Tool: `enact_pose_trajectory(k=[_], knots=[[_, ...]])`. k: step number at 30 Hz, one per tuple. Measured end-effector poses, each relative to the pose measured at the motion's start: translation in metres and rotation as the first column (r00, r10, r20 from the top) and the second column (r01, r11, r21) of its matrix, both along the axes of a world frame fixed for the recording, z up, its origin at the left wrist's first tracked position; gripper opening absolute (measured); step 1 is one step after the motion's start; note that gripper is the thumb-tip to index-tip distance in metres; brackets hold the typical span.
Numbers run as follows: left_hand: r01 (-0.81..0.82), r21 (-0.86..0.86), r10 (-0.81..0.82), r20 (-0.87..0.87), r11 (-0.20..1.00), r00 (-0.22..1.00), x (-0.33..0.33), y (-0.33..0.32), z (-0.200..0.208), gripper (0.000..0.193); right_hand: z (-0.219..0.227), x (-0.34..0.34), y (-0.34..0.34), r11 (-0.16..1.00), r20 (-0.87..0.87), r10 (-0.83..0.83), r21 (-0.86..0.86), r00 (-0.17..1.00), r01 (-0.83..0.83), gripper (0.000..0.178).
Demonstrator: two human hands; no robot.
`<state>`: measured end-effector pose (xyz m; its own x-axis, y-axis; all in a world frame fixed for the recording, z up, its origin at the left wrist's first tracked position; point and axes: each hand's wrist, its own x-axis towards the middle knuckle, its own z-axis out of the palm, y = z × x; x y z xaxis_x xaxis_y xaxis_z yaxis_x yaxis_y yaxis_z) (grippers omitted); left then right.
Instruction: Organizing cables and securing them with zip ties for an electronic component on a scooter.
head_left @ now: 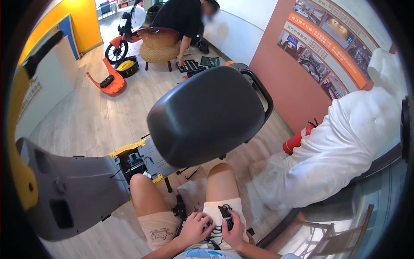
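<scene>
A bundle of black cable [226, 212] lies over my lap, with loose strands trailing down between my hands. My right hand [234, 229] is closed around the coiled part. Curled fingers of my left hand [196, 228] press at the cable beside it; their tips are partly hidden. Beyond my knees stands an electric scooter with a large black seat [209, 114]. An open compartment [133, 160] in its footboard, edged in yellow, shows wires and small parts. A black power tool [179, 208], apparently a drill, is between my legs.
A fire extinguisher [297, 140] and a white draped statue [340, 134] stand at right. Farther off, a person [177, 21] bends over a tool case [189, 66] beside a wicker stool [159, 46]. An orange scooter panel [113, 85] lies on the floor near a black basin [129, 68].
</scene>
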<state>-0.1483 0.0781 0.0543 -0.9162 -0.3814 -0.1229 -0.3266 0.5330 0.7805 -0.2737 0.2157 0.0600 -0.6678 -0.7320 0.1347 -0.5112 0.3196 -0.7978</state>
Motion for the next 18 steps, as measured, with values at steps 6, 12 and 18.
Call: enact_pose_trajectory(k=[6, 12, 18], knots=[[0.085, 0.081, -0.104, 0.266, 0.993, 0.958, 0.004, -0.011, -0.025, 0.051, -0.015, -0.004, 0.018, 0.970, -0.083, -0.066, 0.226, 0.994, 0.083, 0.040], [0.162, 0.396, -0.311, 0.349, 0.904, 0.884, -0.015, -0.036, -0.010, 0.062, 0.029, -0.037, 0.017, 0.927, -0.165, 0.109, 0.374, 0.980, -0.040, 0.036], [0.108, 0.336, -0.295, 0.574, 0.935, 0.764, -0.041, -0.046, 0.060, 0.061, 0.109, -0.083, -0.006, 0.901, 0.111, -0.051, 0.434, 0.992, -0.002, 0.031]])
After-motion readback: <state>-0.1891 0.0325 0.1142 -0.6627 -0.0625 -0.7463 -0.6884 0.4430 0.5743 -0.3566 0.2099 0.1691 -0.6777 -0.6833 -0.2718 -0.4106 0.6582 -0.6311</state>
